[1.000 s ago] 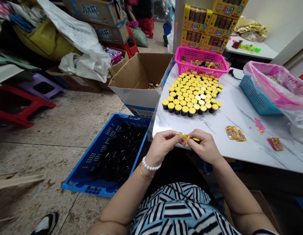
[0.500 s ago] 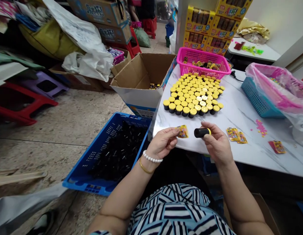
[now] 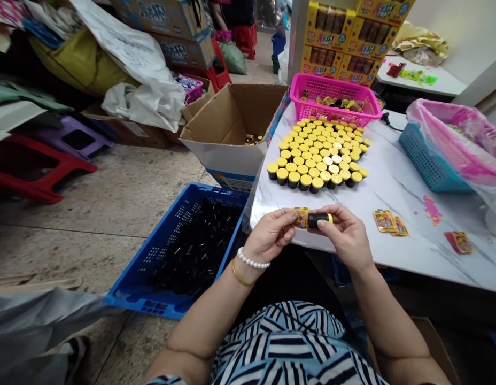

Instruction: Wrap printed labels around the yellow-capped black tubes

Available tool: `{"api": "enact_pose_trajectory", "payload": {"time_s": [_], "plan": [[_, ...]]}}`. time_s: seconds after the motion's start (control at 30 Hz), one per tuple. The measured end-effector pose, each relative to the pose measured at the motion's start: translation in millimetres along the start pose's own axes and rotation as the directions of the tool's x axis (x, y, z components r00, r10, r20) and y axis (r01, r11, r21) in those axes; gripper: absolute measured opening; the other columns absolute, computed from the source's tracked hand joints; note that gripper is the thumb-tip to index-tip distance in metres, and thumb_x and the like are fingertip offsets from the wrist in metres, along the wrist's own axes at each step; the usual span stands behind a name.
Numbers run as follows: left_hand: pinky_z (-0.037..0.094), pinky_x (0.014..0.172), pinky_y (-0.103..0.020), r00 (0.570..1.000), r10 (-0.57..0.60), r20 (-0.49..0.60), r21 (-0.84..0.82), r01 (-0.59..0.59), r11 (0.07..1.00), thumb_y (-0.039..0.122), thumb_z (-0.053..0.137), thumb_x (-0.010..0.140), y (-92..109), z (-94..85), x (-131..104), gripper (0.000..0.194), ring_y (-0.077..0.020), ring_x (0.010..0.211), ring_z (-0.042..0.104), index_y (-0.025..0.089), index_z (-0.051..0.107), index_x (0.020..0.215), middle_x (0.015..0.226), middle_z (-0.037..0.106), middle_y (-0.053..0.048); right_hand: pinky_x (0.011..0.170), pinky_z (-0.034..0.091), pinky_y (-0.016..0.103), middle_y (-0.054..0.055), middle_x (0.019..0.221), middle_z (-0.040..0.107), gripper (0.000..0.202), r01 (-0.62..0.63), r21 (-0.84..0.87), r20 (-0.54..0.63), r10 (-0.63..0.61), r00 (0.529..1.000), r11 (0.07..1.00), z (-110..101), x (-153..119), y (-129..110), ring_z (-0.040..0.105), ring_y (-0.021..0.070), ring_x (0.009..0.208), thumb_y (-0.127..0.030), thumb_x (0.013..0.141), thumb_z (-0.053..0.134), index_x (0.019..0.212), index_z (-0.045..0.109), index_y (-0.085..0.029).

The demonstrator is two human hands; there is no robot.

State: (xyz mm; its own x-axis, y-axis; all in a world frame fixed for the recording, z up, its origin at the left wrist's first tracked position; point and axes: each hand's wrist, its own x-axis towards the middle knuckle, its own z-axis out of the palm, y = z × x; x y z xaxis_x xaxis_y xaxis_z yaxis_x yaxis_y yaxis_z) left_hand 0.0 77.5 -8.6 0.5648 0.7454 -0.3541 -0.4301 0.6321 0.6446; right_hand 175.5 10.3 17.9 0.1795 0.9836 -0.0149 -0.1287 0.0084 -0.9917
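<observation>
Pinching a small yellow printed packet between thumb and fingertips, the left hand is nearly closed, its other fingers curled in, a pearl bracelet and a gold bangle on the wrist. The right hand is partly closed, thumb and fingers gripping a black tube with a yellow cap. The tube lies sideways, its cap toward the right palm and its black end right up against the packet; whether the two touch or just overlap in view is unclear. Both are held above the front edge of the white marbled counter.

To the left of the counter, on the floor, sits a blue crate full of small black pieces. On the right part of the counter lie two overlapping piles of printed packets, a smaller red and yellow pile and scattered pink bits.

Farther in, upright yellow-capped tubes stand packed together. To their right is a teal basket with pink plastic over it. Behind the tubes is a pink basket of loose pieces, an open cardboard box left of the counter, and beyond, stacked yellow boxes.
</observation>
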Motion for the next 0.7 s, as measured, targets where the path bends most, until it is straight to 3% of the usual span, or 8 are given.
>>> {"api": "enact_pose_trajectory", "payload": {"time_s": [0.13,0.2,0.27,0.37,0.43,0.5,0.6,0.7], "plan": [[0.023,0.035,-0.011,1.000,-0.001,0.025,0.007,0.001,1.000,0.034,0.088,0.075,1,1.2,-2,0.034,0.0014,0.041,0.042,0.008,0.071,0.090,0.076,0.067,-0.003,0.086,0.067,0.039,0.007,0.106,0.077,0.029,0.036,-0.063,0.034,-0.034,0.999,0.997,4,-1,1,0.075,0.0208,0.096,-0.038,0.085,0.079,0.105,0.065,-0.021],[0.020,0.034,-0.012,0.999,-0.002,0.044,0.022,0.001,1.000,0.036,0.087,0.076,1,0.8,-3,0.035,0.0010,0.042,0.042,0.008,0.072,0.089,0.076,0.067,-0.003,0.087,0.065,0.038,0.006,0.105,0.076,0.028,0.116,-0.202,-0.011,-0.121,0.993,0.972,5,-3,3,0.075,0.0205,0.094,-0.036,0.086,0.078,0.106,0.065,-0.022],[0.018,0.034,-0.013,0.999,0.000,0.050,0.033,-0.001,0.999,0.037,0.087,0.076,1,0.3,-3,0.035,0.0007,0.041,0.041,0.009,0.072,0.089,0.074,0.066,-0.002,0.088,0.062,0.038,0.006,0.106,0.075,0.026,0.213,-0.403,-0.058,-0.257,0.965,0.890,5,-6,6,0.073,0.0204,0.093,-0.033,0.087,0.078,0.109,0.067,-0.024],[0.016,0.035,-0.014,1.000,0.015,0.002,0.045,-0.015,0.999,0.037,0.088,0.073,0,0.7,-3,0.037,0.0007,0.041,0.038,0.010,0.070,0.091,0.073,0.064,-0.001,0.090,0.060,0.040,0.006,0.105,0.074,0.026,0.324,-0.593,-0.020,-0.416,0.909,0.737,4,-10,8,0.071,0.0213,0.093,-0.029,0.087,0.077,0.112,0.069,-0.027],[0.018,0.036,-0.014,0.994,0.078,-0.074,0.068,-0.073,0.995,0.037,0.089,0.073,0,2.0,-5,0.039,-0.0002,0.043,0.041,0.012,0.070,0.096,0.073,0.063,0.000,0.089,0.060,0.040,0.006,0.105,0.074,0.027,0.358,-0.579,0.008,-0.434,0.901,0.732,1,-11,7,0.071,0.0218,0.093,-0.030,0.086,0.078,0.112,0.070,-0.027],[0.025,0.040,-0.013,0.968,0.217,-0.129,0.136,-0.199,0.970,0.036,0.089,0.073,0,4.1,-7,0.043,-0.0029,0.053,0.050,0.015,0.070,0.105,0.085,0.067,-0.003,0.086,0.061,0.039,0.006,0.106,0.074,0.030,0.349,-0.494,0.003,-0.399,0.917,0.796,-2,-10,6,0.071,0.0218,0.092,-0.031,0.084,0.081,0.111,0.071,-0.027],[0.047,0.056,-0.017,0.941,0.338,-0.002,0.258,-0.326,0.909,0.031,0.089,0.073,2,7.9,-9,0.056,-0.0105,0.077,0.063,0.020,0.068,0.123,0.108,0.069,-0.008,0.084,0.062,0.037,0.006,0.107,0.072,0.034,0.349,-0.380,0.025,-0.368,0.930,0.857,-6,-3,5,0.071,0.0224,0.096,-0.032,0.080,0.085,0.112,0.072,-0.027],[0.055,0.069,-0.025,0.951,0.250,0.182,0.294,-0.295,0.909,0.030,0.088,0.075,4,11.1,-6,0.047,-0.0136,0.079,0.065,0.016,0.070,0.116,0.098,0.070,-0.007,0.078,0.062,0.034,0.005,0.110,0.067,0.036,0.419,-0.389,0.086,-0.420,0.903,0.820,-8,5,2,0.068,0.0214,0.099,-0.031,0.080,0.086,0.113,0.075,-0.030]]}}
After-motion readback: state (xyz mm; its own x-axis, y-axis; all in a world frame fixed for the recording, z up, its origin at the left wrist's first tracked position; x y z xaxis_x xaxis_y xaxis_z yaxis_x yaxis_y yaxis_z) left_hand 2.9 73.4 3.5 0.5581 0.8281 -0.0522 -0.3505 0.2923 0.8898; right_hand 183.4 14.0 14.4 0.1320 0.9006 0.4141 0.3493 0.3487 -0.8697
